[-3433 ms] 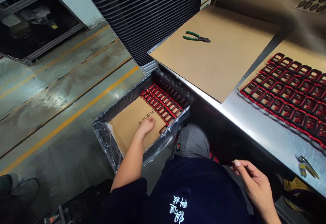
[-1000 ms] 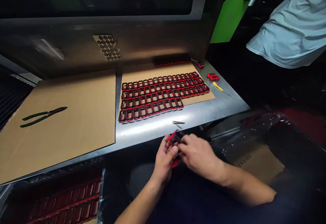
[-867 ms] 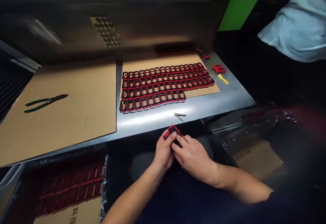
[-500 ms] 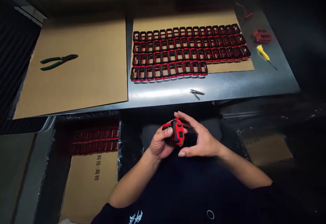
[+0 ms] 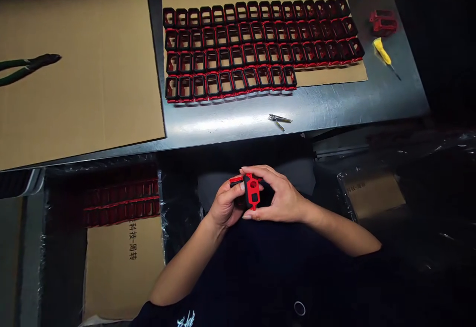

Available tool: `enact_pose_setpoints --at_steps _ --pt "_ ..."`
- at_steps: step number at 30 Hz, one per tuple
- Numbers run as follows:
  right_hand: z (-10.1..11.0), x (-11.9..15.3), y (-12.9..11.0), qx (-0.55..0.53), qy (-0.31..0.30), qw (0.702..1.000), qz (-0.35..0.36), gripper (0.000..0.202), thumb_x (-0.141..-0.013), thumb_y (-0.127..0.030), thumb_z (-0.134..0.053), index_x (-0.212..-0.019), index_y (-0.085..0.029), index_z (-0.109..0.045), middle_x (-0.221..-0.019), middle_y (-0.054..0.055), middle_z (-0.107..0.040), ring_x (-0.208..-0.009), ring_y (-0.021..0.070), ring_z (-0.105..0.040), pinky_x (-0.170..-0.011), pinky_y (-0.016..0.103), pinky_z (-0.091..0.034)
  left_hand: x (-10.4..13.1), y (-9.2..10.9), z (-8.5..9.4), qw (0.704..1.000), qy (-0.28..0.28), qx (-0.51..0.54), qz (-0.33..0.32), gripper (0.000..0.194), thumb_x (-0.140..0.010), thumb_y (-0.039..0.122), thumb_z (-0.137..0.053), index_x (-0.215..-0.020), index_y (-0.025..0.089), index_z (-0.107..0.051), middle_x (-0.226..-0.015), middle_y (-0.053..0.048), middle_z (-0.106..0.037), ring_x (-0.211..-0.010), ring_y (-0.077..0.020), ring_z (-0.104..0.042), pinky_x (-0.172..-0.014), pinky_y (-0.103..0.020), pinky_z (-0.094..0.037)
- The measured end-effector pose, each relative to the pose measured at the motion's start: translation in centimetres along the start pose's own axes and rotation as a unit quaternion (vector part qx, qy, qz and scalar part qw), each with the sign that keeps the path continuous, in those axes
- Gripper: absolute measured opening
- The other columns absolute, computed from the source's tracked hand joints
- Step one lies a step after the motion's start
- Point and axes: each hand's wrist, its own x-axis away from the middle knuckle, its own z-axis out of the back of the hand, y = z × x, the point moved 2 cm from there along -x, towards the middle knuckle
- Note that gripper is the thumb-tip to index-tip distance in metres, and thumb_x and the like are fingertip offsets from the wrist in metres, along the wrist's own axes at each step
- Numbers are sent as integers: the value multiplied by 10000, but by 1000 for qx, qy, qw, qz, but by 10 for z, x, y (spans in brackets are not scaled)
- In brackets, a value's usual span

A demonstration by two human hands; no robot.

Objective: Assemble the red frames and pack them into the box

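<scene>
A red and black plastic part (image 5: pixel 253 191) is held between my two hands, over my lap and in front of the table edge. My left hand (image 5: pixel 225 205) grips its left side, thumb on the black frame. The thumb and fingers of my right hand (image 5: pixel 281 196) close on its top and bottom ends. Beyond, several rows of red and black frames (image 5: pixel 238 80) stand side by side on a cardboard sheet (image 5: pixel 327 75) on the metal table.
Small metal nippers (image 5: pixel 279 120) lie near the metal table's (image 5: pixel 223 128) front edge. Green-handled pliers (image 5: pixel 28 67) rest on the left cardboard. A yellow-handled tool (image 5: pixel 383 52) and red parts (image 5: pixel 384 23) are at the right. Below left, a lined box holds red frames (image 5: pixel 126 208).
My right hand has closed in on the part, its thumb and fingers now touching it. The view has shifted, so the table things appear higher and further left.
</scene>
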Motion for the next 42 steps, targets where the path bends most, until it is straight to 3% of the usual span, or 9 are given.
enact_pose_setpoints --at_steps 5,11,17,25,31,36,42 --pt "0 0 -2 38 13 999 33 794 -730 -423 -869 -1417 -222 -525 -1303 139 -660 -1229 282 -618 -1060 452 -507 0 1 0 1000 13 -6 2 447 -594 457 -901 -858 131 -749 -747 -91 -760 -648 -234 -713 -486 -249 -470" --pt "0 1 0 21 17 1000 -1 784 -717 -439 -869 -1392 -214 -540 -1279 128 -678 -1165 267 -657 -1022 418 -529 1 1 -3 1000 17 8 6 405 -582 417 -914 -790 133 -714 -610 -13 -670 -507 -128 -592 -488 -226 -446" --pt "0 2 5 12 12 999 -27 796 -710 -447 -864 -1402 -229 -537 -1280 113 -680 -1162 265 -669 -1023 415 -530 1 2 -5 999 37 5 18 404 -578 392 -913 -791 126 -697 -571 21 -606 -493 -104 -546 -467 -203 -400" --pt "1 6 10 -49 22 997 -53 831 -676 -454 -904 -1393 -234 -547 -1277 108 -703 -1159 273 -696 -1014 408 -550 -1 5 -6 1000 20 -12 0 452 -696 565 -781 -738 122 -700 -530 -9 -629 -421 -128 -553 -429 -230 -453" --pt "1 8 12 -25 13 1000 -7 829 -688 -477 -901 -1399 -243 -544 -1306 123 -679 -1200 282 -668 -1038 434 -538 9 11 2 997 12 -73 5 244 -719 336 -720 -848 130 -705 -548 7 -640 -422 -120 -559 -447 -215 -451" --pt "1 8 11 -8 -3 1000 11 811 -716 -450 -890 -1414 -241 -536 -1307 139 -664 -1203 283 -659 -1029 440 -545 23 12 7 987 -46 -153 -15 444 -786 426 -709 -1094 106 -698 -596 -8 -646 -489 -114 -547 -521 -220 -448" --pt "1 9 11 3 -4 1000 27 805 -730 -460 -880 -1421 -240 -530 -1320 144 -657 -1223 288 -648 -1044 452 -538 32 19 4 956 -92 -272 -69 525 -851 496 -696 -1249 157 -644 -941 -67 -697 -689 -132 -585 -668 -249 -488"
